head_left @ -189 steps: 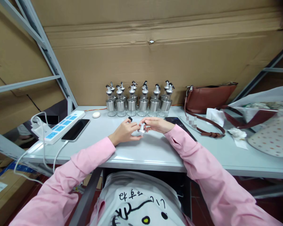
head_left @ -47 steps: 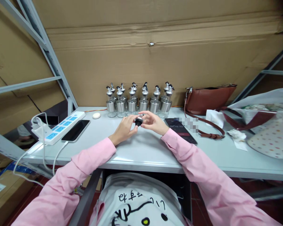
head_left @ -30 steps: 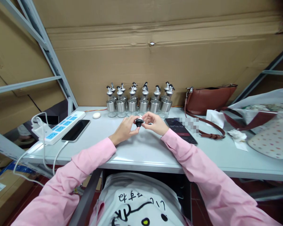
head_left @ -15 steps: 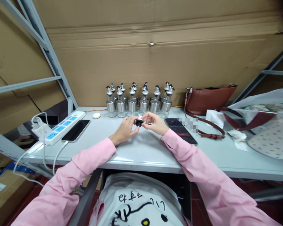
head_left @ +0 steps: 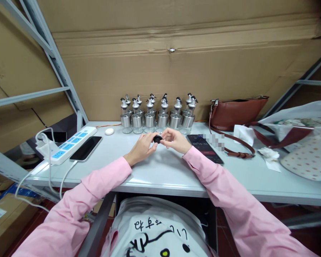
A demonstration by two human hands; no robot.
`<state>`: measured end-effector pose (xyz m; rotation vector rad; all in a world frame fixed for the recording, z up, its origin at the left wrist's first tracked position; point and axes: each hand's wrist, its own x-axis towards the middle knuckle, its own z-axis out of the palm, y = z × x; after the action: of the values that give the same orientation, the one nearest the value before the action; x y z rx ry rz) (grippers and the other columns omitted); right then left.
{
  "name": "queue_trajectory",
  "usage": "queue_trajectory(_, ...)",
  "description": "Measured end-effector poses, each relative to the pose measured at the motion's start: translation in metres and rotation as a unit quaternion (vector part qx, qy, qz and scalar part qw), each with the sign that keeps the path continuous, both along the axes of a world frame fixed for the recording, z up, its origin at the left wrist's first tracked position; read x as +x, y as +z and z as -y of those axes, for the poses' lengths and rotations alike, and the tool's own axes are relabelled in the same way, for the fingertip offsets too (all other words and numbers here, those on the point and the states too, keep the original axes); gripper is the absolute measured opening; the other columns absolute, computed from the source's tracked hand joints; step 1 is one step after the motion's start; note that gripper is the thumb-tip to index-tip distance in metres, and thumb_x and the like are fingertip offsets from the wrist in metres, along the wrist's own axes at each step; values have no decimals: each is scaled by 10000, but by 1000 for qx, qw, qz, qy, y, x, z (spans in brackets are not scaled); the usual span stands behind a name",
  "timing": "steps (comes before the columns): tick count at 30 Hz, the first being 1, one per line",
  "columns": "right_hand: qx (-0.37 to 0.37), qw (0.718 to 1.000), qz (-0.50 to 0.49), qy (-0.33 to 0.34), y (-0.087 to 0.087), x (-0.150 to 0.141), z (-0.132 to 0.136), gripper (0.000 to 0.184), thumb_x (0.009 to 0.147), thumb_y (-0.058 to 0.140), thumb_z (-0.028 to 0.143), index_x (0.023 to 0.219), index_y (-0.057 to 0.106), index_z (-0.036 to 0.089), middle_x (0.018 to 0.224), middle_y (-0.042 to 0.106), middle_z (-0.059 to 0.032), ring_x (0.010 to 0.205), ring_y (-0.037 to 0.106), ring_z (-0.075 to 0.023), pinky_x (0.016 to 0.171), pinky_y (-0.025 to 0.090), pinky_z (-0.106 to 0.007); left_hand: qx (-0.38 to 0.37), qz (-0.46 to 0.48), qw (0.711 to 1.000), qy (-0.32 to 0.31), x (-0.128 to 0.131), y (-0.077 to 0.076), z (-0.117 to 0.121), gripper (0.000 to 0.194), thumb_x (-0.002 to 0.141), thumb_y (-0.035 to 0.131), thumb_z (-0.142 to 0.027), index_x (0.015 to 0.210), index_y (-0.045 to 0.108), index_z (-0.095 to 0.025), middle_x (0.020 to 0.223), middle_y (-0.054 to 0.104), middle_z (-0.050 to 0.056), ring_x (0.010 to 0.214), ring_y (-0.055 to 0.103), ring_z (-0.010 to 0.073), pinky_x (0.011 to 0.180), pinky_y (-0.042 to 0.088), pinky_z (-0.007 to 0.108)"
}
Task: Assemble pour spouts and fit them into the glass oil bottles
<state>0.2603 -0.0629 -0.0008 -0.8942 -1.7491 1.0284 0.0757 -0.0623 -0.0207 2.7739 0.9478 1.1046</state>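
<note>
Between both hands, just above the table, is a pour spout (head_left: pixel 157 139). Its round black stopper end faces me and its upper part is hidden behind the stopper and fingers. My left hand (head_left: pixel 143 147) pinches it from the left with thumb and fingertips. From the right, my right hand (head_left: pixel 174 140) grips it between thumb and index finger. Beyond the hands stand several glass oil bottles (head_left: pixel 149 120) with steel sleeves, each topped by a silver spout with a black lever.
A white power strip (head_left: pixel 69 144) and a phone (head_left: pixel 87 148) lie at left, beside a small white round object (head_left: pixel 109 131). To the right are a second phone (head_left: pixel 210 153), a brown handbag (head_left: pixel 237 112), crumpled tissue (head_left: pixel 269 155) and a dotted bag (head_left: pixel 307 164). Cardboard (head_left: pixel 171 75) walls the back.
The pour spout has tilted in my fingers: its ribbed side and silver top showed before, and now its round black end faces me. My hands have barely moved.
</note>
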Motion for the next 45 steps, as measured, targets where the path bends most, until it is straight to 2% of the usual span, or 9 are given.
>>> queue_trajectory(4, -10, 999, -7, 33, -3, 0, -2, 333, 611, 708, 335, 790, 469, 187, 596, 570, 47, 477, 536, -83, 492, 444, -236, -13, -13, 1000, -16, -3, 3, 1, 414, 910, 307, -279, 1306, 362, -169, 1120, 520, 101, 1036, 485, 207, 900, 373, 353)
queue_trajectory(9, 8, 999, 28, 37, -5, 0, -2, 290, 618, 690, 306, 795, 499, 179, 724, 571, 24, 510, 512, -68, 500, 411, -227, -21, -19, 998, -55, -5, 4, 1, 472, 883, 345, -291, 1343, 343, -185, 1097, 494, 95, 1028, 471, 213, 905, 376, 366)
queue_trajectory(16, 33, 998, 41, 18, -5, -1, -2, 322, 592, 687, 278, 855, 530, 177, 800, 579, 1, 569, 502, -77, 557, 434, -241, -35, 8, 999, -39, -4, 2, -1, 412, 895, 363, -308, 1283, 367, -168, 1133, 499, 100, 1048, 469, 206, 911, 371, 353)
queue_trajectory(21, 36, 998, 45, -2, -7, 1, -5, 280, 606, 664, 286, 830, 538, 176, 708, 561, 18, 567, 511, -88, 567, 432, -245, -51, 23, 998, -20, -5, 1, -1, 332, 867, 402, -294, 1177, 412, -173, 974, 536, 56, 889, 516, 180, 855, 387, 354)
queue_trajectory(25, 6, 999, 40, 5, -8, 3, -6, 277, 587, 681, 300, 781, 529, 173, 675, 555, 30, 531, 510, -80, 552, 428, -242, -77, 52, 994, -52, -3, -1, -2, 259, 874, 402, -265, 1118, 429, -182, 887, 523, 32, 810, 521, 148, 790, 428, 299)
queue_trajectory(33, -9, 999, 41, -2, -6, 2, -4, 307, 584, 693, 306, 811, 540, 170, 715, 549, 28, 569, 537, -85, 579, 438, -245, -55, 81, 992, -74, -1, -3, -3, 233, 892, 427, -251, 1115, 421, -188, 936, 512, 44, 871, 532, 139, 814, 448, 290)
queue_trajectory(41, 10, 999, 50, -16, -7, 2, -5, 298, 567, 686, 256, 824, 555, 178, 755, 565, 19, 587, 530, -85, 600, 463, -247, -40, 88, 993, -62, -1, -4, -4, 228, 888, 451, -266, 1104, 417, -202, 934, 521, 40, 867, 541, 141, 819, 449, 303)
queue_trajectory(45, 15, 1000, 23, -12, -4, 1, -3, 316, 558, 681, 254, 830, 536, 184, 824, 569, -6, 645, 539, -94, 630, 474, -253, -65, 71, 995, -21, -3, -1, -3, 303, 856, 465, -312, 1124, 422, -177, 975, 529, 61, 864, 534, 161, 796, 443, 317)
